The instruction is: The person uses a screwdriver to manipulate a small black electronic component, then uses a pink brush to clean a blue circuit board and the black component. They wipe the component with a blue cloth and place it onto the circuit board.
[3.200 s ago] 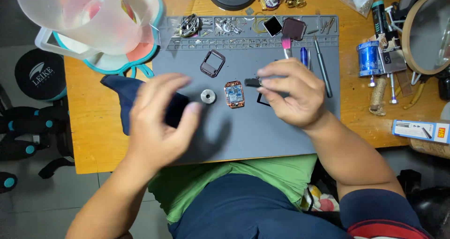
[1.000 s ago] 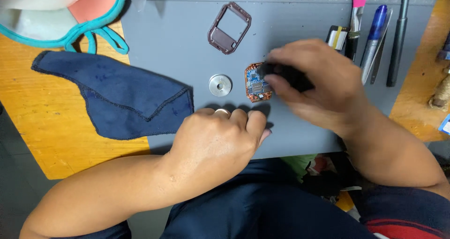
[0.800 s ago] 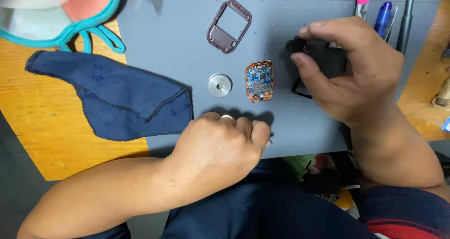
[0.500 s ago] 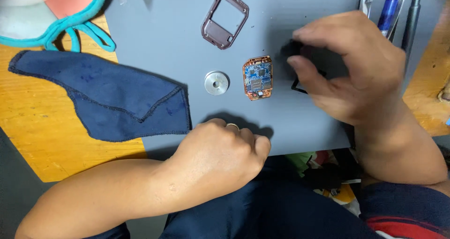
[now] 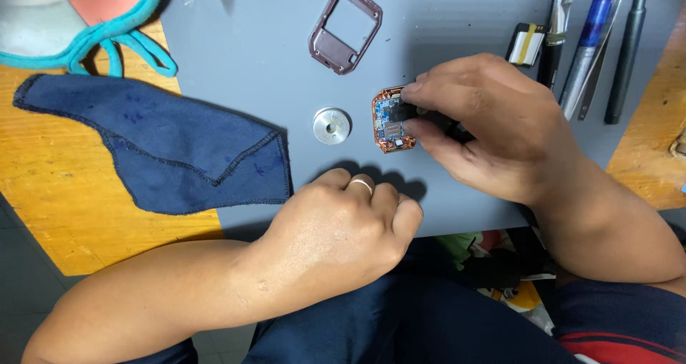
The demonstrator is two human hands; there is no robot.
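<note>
right hand (image 5: 493,125): fingers pinched on a small black part, pressed against the right edge of the watch module (image 5: 391,120); half a second ago it hovered right of the module, apart from it.
left hand (image 5: 343,225): closed in a loose fist, ring on one finger, resting on the near edge of the grey mat (image 5: 236,71); holds nothing visible; same spot as before.
watch module: copper-rimmed, circuit side up, on the mat between both hands, just above the left knuckles; position barely changed.
metal disc (image 5: 331,125): round, silver, hole in the middle, just left of the module, above the left hand.
watch frame (image 5: 345,30): empty purple bezel, tilted, further up from both hands.
blue cloth (image 5: 164,150): left of the left hand, half on mat, half on the desk (image 5: 43,214).
pens and tools (image 5: 593,50): in a row beyond the right hand, top right.
containers: teal-edged bowl shape (image 5: 78,21) at far top left, contents unclear.
</note>
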